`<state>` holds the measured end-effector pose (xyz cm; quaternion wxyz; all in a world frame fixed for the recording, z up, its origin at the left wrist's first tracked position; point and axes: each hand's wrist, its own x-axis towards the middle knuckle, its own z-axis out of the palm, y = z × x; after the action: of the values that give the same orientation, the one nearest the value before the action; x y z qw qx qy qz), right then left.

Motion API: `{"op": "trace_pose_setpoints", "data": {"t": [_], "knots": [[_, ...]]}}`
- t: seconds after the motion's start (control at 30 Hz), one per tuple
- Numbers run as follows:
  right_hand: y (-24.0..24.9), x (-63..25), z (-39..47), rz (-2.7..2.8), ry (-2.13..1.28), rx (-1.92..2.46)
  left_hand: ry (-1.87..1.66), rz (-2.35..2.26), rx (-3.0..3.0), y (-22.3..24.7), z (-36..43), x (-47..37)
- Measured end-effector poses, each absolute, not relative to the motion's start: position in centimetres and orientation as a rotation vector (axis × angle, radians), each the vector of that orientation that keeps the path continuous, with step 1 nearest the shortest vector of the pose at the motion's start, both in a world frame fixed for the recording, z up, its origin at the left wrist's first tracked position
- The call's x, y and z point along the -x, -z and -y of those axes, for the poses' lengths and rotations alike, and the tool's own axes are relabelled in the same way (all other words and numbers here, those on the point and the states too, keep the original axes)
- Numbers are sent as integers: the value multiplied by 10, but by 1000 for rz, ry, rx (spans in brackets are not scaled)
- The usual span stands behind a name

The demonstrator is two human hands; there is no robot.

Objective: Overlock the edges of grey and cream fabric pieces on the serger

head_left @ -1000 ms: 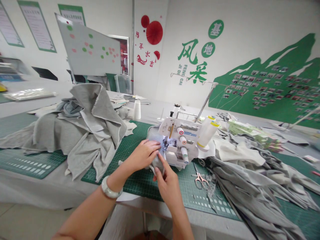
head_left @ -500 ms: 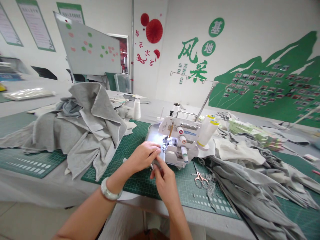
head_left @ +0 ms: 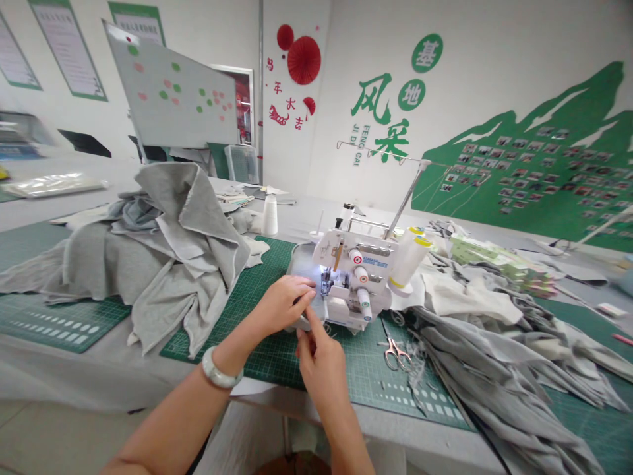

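Left hand (head_left: pixel 287 305): flat, palm down, fingers together on the grey cloth piece (head_left: pixel 301 264), fingertips just short of the machine's foot. Right hand (head_left: pixel 322 363): narrow, index finger extended, thumb beside it, at the cloth's near edge; from my distant post I cannot tell whether it pinches.

Sewing machine (head_left: pixel 353 280): just beyond and right of the fingertips, closing off that side.

Cutting mat (head_left: pixel 267 264): under both hands; a green strip left of the left hand reaches to the grey heap (head_left: pixel 148 257), another right of the right hand to the scissors (head_left: pixel 397 356).

Table edge (head_left: pixel 277 396): nearer than the hands, beneath the forearms.

Fabric pile (head_left: pixel 475 356): well right of the right hand, beyond the scissors, its folds bounding sideways room.

Changes I note against a second ago: cloth lies flatter, formerly bunched up at the right fingers; the pale end poking out left of the left hand is out of sight; machine and scissors unmoved.
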<state>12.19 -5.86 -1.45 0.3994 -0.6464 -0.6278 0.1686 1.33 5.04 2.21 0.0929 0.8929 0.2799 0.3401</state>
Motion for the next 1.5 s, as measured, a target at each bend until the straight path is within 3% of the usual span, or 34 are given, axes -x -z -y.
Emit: {"op": "trace_pose_setpoints", "data": {"t": [0.37, 1.5], "knots": [[6, -110, 53, 1800, -121, 2022, -940, -744, -2625, -27, -44, -13], [-3, -106, 48, 1851, -93, 2083, -873, -871, -2617, -24, -61, -18]]}}
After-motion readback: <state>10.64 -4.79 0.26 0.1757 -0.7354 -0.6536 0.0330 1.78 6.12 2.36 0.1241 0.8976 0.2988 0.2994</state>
